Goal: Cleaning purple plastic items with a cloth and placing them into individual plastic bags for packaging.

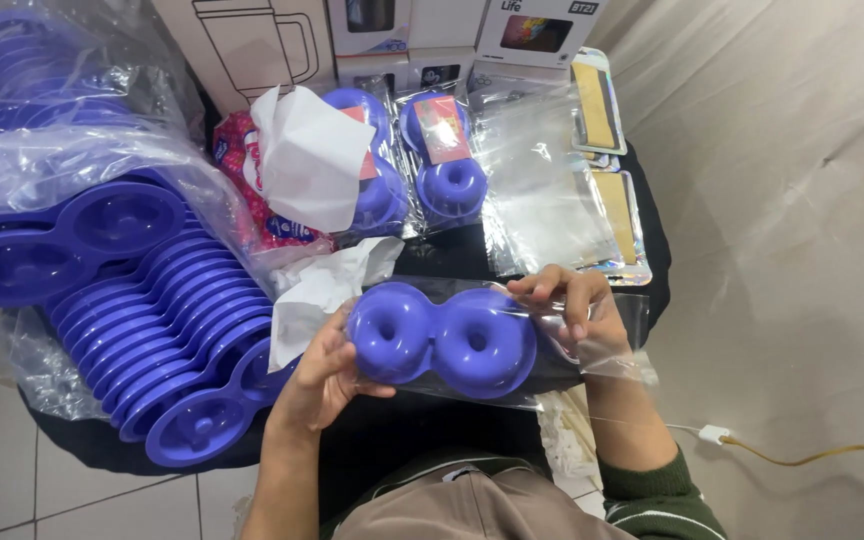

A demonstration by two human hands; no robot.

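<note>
1. The left hand (324, 375) grips the left end of a glossy purple plastic mould shaped like two joined rings (442, 340), thumb over the front edge and fingers curled behind it
2. The right hand (574, 310) pinches the open end of a clear plastic sleeve bag (607, 345) that lies around the right part of the mould; the fingertips hold the film, not the mould itself
3. The mould sits level between both hands, just above a black cloth-covered table (452, 255), close to the person's body
4. To do this well, in my judgement, the right hand should keep the bag mouth taut and wide while the left holds the mould flat, so the film does not catch on the ring edges or crease
5. On the left, a large crumpled clear plastic bag (42, 160) holds a slanting nested stack of the same purple double-ring moulds (167, 335), the lowest ones spilling out onto the table edge
6. Further back, two sealed clear packets (447, 160) each hold one purple mould with a coloured card inside
7. A pile of empty clear sleeves (542, 190) lies to their right, near flat packets with yellow inserts (612, 205)
8. White crumpled paper (307, 160) rests between the stack and the packets
</note>
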